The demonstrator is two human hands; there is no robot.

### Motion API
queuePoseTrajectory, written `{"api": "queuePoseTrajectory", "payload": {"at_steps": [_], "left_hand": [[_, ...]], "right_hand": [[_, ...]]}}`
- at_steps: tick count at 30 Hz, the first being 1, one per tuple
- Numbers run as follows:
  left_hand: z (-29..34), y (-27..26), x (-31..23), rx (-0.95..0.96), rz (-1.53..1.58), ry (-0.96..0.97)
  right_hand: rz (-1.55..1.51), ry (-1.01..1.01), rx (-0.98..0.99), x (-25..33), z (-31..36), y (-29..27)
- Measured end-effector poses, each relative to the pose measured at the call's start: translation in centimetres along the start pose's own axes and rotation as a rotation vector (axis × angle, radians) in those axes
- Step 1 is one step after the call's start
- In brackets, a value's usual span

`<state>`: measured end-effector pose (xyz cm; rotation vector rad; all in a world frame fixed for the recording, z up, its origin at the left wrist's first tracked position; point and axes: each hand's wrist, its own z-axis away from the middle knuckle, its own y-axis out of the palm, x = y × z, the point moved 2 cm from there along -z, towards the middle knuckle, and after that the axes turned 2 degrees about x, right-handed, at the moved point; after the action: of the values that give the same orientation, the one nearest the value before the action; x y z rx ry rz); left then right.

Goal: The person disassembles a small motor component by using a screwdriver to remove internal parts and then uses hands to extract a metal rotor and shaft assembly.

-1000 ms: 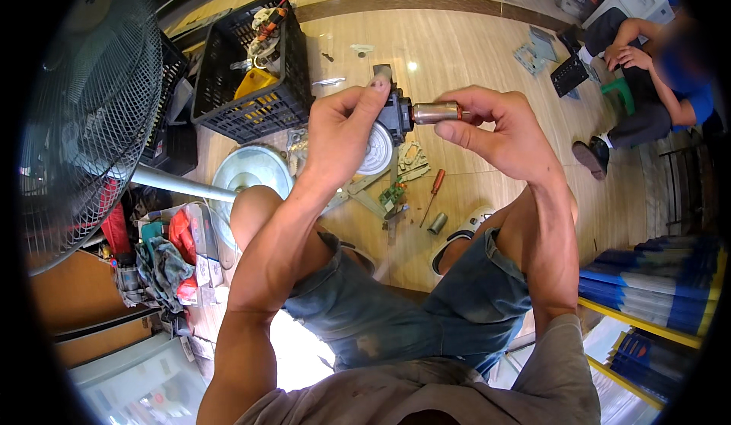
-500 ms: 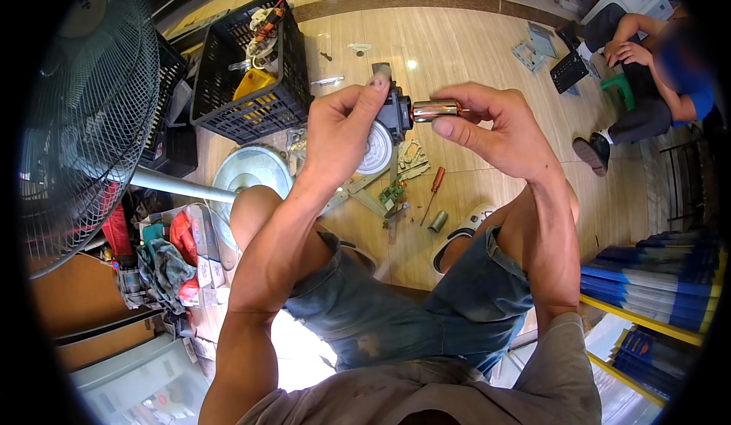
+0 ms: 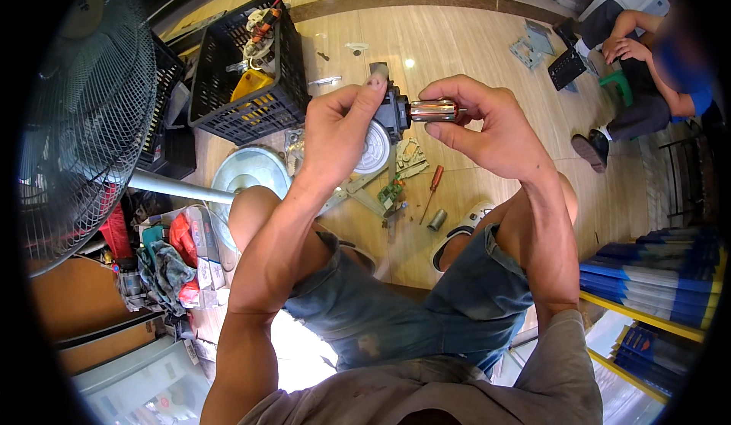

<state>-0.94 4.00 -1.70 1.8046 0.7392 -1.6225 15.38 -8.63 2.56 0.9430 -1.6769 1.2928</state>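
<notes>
My left hand [image 3: 335, 134] grips a black plastic motor housing [image 3: 394, 113], thumb pressed along its upper part. A shiny cylindrical motor armature [image 3: 434, 111], with reddish copper winding at its end, lies level against the housing's right-hand opening. Around the armature curl the thumb and fingers of my right hand [image 3: 499, 132]; the thumb is below and the index finger above. How far the armature's inner end sits in the housing is hidden. Below the left hand, a pale round disc [image 3: 373, 152] shows partly behind the wrist.
On the floor lie a red-handled screwdriver [image 3: 432, 193], a metal sleeve [image 3: 437, 219], a green circuit part [image 3: 391, 193] and a beige plastic piece [image 3: 412, 157]. A black crate [image 3: 251, 113] and a standing fan [image 3: 91, 113] are left. A seated person [image 3: 647, 67] is far right.
My right thumb and index finger have shifted slightly left along the armature and spread a little. The housing stays in my left hand.
</notes>
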Motion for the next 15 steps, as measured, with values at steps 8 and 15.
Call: {"api": "queuePoseTrajectory", "payload": {"at_steps": [8, 15], "left_hand": [[0.20, -0.14, -0.20, 0.005, -0.001, 0.005], [0.22, -0.14, -0.23, -0.006, -0.024, 0.008]], "right_hand": [[0.004, 0.022, 0.013, 0.01, -0.12, 0.36], [0.112, 0.083, 0.108, -0.58, -0.35, 0.12]]}}
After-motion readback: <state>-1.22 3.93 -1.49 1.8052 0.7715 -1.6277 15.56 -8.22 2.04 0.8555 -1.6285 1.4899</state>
